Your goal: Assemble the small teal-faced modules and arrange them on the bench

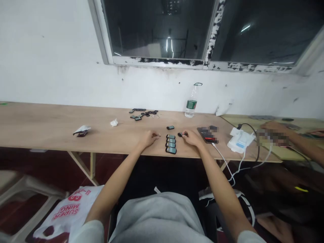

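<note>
- The left hand rests on the counter, pinched narrowly on a tiny pale bit, too small to identify.
- The right hand is closed narrowly on a small dark piece at its fingertips.
- Between the hands, four small black screen units lie in a tight column, and a fifth lies just above them.
- Farther up, at the frame's centre, more dark units lie scattered in a loose group.
- To the right sit a smartphone and a white charger; a co-worker's blurred hand is at the right edge.
</note>
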Demonstrator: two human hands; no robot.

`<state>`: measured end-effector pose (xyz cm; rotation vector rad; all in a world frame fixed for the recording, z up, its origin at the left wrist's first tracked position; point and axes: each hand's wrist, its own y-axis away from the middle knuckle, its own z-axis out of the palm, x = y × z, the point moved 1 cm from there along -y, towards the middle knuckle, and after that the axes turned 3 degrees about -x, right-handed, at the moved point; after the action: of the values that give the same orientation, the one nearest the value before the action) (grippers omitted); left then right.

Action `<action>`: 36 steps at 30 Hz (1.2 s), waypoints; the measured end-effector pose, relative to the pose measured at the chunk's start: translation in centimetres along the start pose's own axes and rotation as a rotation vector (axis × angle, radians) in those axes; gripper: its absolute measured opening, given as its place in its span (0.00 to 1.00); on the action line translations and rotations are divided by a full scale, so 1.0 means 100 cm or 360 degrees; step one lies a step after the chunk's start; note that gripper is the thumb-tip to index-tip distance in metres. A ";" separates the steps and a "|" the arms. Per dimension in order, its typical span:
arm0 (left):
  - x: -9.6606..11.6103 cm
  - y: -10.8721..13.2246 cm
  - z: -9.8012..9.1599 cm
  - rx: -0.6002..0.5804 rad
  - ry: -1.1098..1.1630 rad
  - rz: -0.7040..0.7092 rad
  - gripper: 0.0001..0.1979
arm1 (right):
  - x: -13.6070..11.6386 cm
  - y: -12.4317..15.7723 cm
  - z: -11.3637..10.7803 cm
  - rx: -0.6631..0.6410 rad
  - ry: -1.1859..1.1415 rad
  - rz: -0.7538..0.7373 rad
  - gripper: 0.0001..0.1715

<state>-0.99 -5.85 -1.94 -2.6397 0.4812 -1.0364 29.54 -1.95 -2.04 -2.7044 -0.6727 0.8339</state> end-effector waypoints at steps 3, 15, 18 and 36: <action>0.005 0.000 -0.003 0.0023 -0.0018 0.0017 0.09 | 0.000 0.002 -0.002 -0.0034 -0.0093 0.0016 0.07; 0.033 0.001 0.005 0.0026 0.0390 0.0230 0.10 | 0.020 0.010 -0.004 -0.0004 -0.0408 0.0103 0.17; 0.049 0.005 0.004 0.0020 0.0442 0.0266 0.10 | 0.013 0.014 -0.012 0.0066 -0.0531 0.0115 0.18; 0.096 0.024 -0.002 0.0129 0.0395 0.0489 0.09 | -0.074 0.027 -0.029 -0.0092 -0.1181 -0.0051 0.26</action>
<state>5.00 -11.88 3.13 -2.2823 0.8473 -1.2534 26.74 -8.14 2.90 -2.3717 -0.8734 1.8551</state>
